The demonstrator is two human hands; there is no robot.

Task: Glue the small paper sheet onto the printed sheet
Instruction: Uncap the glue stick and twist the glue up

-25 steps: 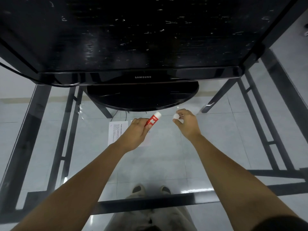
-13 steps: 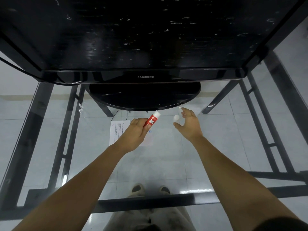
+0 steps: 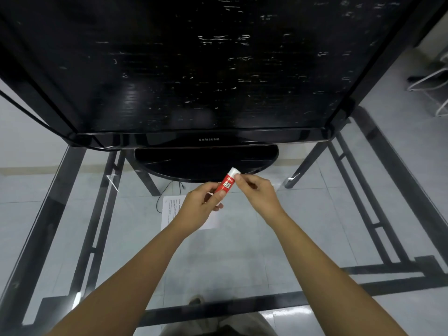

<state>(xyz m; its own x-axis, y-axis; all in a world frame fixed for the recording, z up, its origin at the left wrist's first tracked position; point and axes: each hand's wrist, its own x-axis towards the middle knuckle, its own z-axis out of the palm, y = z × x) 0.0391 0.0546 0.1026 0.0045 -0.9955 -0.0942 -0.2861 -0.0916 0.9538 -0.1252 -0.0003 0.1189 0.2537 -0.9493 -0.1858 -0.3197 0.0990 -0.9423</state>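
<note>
Red glue stick [image 3: 226, 185], white lettering on the barrel, tilted with its white end [image 3: 234, 171] up and away. It is held above the table, just in front of the television base.

Left hand [image 3: 198, 209]: fingers and thumb curled round the lower barrel, gripping it. Right hand [image 3: 257, 192]: closed in a pinch, thumb and forefinger tips on the white end. Whether that end is a cap fully seated cannot be told, and the glue inside is hidden.

Printed sheet [image 3: 169, 209]: white, lines of small text along its left side, lying flat on the glass table [image 3: 242, 263] directly beneath the left hand. The hand and wrist cover most of it. The text is too small to read, and no smaller sheet can be made out on it.

Television [image 3: 194, 69]: black, dark screen with scattered pale reflections, maker's name on the lower bezel. It stands on an oval black base [image 3: 206, 161] at the far side of the table, and its upper part is cut off.

Thin dark cable [image 3: 160, 202]: curls at the sheet's far left corner.

Black table frame [image 3: 218, 309] and pale floor tiles [image 3: 315, 202] show through the glass. One shoe tip [image 3: 196, 299] and light trousers [image 3: 218, 328] are visible at the near edge.
</note>
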